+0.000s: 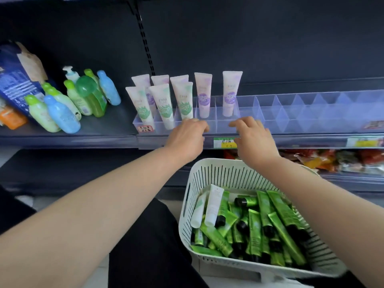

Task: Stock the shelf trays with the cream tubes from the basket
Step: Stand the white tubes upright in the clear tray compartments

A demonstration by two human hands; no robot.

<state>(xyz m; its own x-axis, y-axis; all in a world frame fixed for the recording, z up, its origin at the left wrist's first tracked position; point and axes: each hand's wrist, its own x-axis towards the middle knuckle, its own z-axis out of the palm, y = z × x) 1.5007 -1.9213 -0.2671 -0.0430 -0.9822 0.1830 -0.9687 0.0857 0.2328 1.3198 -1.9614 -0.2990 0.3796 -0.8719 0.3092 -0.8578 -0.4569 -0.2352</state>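
Note:
A clear plastic tray with many dividers runs along the dark shelf. Several pale cream tubes with green labels and purple labels stand upright in its left compartments. My left hand and my right hand both reach to the tray's front edge, fingers bent over the rim and holding no tube. Below, a white slotted basket holds several green tubes with black caps and two white tubes.
Green and blue bottles and a blue packet crowd the shelf's left part. Yellow price tags sit on the shelf front. Colourful snack packs lie on the lower shelf at right.

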